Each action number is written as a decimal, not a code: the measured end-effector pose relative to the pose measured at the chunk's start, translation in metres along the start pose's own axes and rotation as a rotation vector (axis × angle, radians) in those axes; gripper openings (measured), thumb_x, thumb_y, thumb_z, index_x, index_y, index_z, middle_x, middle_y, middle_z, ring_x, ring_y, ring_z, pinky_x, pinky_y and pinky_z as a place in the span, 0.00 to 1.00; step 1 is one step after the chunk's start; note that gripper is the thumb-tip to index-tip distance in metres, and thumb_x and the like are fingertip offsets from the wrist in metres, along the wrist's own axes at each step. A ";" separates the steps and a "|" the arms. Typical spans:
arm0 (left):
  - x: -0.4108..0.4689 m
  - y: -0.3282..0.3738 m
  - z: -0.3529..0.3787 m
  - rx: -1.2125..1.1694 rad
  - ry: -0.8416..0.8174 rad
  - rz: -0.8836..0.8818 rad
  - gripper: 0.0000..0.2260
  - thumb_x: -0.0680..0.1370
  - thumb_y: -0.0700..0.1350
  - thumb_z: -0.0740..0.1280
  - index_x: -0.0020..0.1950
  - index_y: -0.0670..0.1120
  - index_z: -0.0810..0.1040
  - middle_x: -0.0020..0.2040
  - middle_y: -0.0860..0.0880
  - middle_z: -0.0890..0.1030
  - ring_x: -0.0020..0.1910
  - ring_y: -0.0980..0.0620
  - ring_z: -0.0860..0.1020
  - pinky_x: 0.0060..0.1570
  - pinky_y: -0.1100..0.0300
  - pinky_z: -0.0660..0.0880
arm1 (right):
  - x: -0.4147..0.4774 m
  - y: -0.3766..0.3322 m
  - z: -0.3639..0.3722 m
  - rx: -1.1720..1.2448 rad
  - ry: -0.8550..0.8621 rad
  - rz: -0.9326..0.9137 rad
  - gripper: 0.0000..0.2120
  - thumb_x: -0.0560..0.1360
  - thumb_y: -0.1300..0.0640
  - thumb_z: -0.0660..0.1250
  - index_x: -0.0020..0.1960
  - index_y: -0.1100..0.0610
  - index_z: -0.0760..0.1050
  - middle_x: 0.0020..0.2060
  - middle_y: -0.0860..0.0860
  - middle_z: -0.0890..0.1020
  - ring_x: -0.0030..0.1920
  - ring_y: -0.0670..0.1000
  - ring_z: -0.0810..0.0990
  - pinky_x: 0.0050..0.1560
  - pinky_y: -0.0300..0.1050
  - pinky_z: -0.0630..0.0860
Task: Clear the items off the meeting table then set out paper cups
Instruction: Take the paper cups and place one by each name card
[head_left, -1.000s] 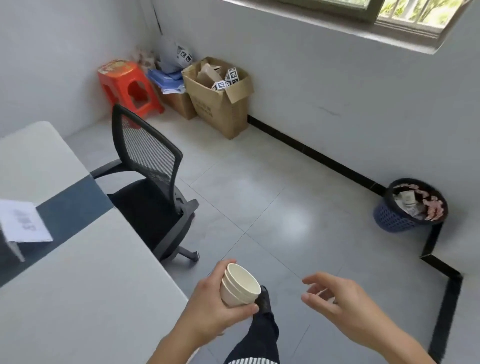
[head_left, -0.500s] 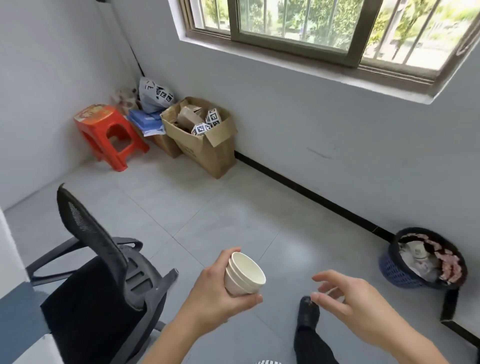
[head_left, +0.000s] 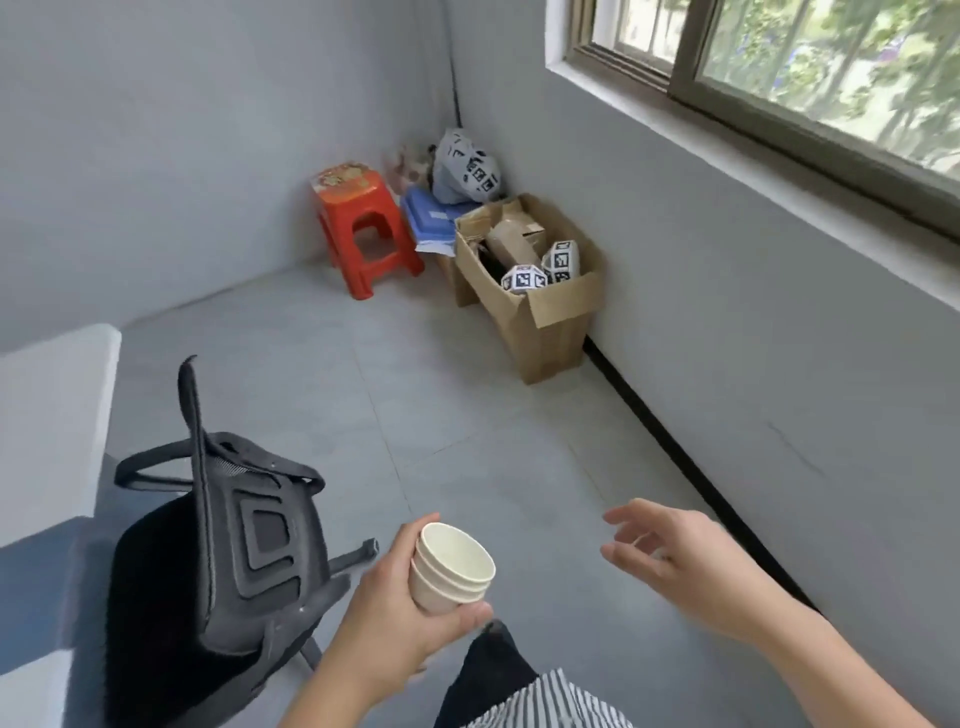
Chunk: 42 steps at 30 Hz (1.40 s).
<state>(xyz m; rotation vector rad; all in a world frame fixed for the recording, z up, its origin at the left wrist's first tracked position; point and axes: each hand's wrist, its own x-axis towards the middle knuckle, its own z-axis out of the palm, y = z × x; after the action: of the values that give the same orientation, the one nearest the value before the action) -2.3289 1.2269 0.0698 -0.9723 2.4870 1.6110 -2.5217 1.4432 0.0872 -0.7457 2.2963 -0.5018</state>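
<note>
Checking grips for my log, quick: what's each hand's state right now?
Left hand: holds the stack of paper cups.
Right hand: open, holding nothing.

Black office chair (head_left: 223, 561) just left of my left hand (head_left: 400, 618), backrest twd me. Far ahead of both hands, in the corner: red stool (head_left: 363, 228), blue stack (head_left: 431, 218), grey marker bag (head_left: 467, 166), open cardboard box (head_left: 550, 312) w/ tag cubes (head_left: 524, 278). Window (head_left: 831, 78) high above right hand (head_left: 685, 566).

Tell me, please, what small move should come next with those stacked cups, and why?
Probably turn left and carry the paper cups to the table: the left hand grips them nested, the right hand is open and empty, and the table lies left, beyond the chair.
</note>
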 end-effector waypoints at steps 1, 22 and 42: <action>0.011 -0.003 -0.006 -0.011 0.037 -0.029 0.35 0.57 0.60 0.80 0.61 0.64 0.69 0.51 0.59 0.80 0.50 0.62 0.78 0.45 0.69 0.75 | 0.022 -0.007 -0.008 -0.017 -0.025 -0.031 0.17 0.74 0.39 0.64 0.60 0.43 0.74 0.48 0.40 0.81 0.45 0.39 0.81 0.50 0.38 0.77; 0.337 0.009 -0.221 -0.113 0.416 -0.217 0.36 0.60 0.59 0.78 0.63 0.62 0.66 0.52 0.58 0.79 0.52 0.63 0.76 0.49 0.73 0.72 | 0.461 -0.238 -0.123 -0.191 -0.344 -0.367 0.12 0.74 0.42 0.67 0.56 0.41 0.75 0.43 0.39 0.84 0.45 0.37 0.82 0.51 0.37 0.78; 0.446 -0.080 -0.424 -0.435 1.059 -0.718 0.36 0.57 0.60 0.77 0.62 0.64 0.66 0.53 0.58 0.77 0.52 0.57 0.77 0.55 0.56 0.78 | 0.732 -0.634 0.004 -0.442 -0.840 -0.967 0.09 0.74 0.43 0.67 0.54 0.40 0.75 0.43 0.41 0.83 0.44 0.38 0.81 0.44 0.34 0.75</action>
<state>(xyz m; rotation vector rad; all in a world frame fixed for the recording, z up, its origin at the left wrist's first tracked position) -2.5186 0.6368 0.0505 -2.9335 1.6138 1.5627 -2.7336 0.4984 0.0726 -1.8693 1.1524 -0.0182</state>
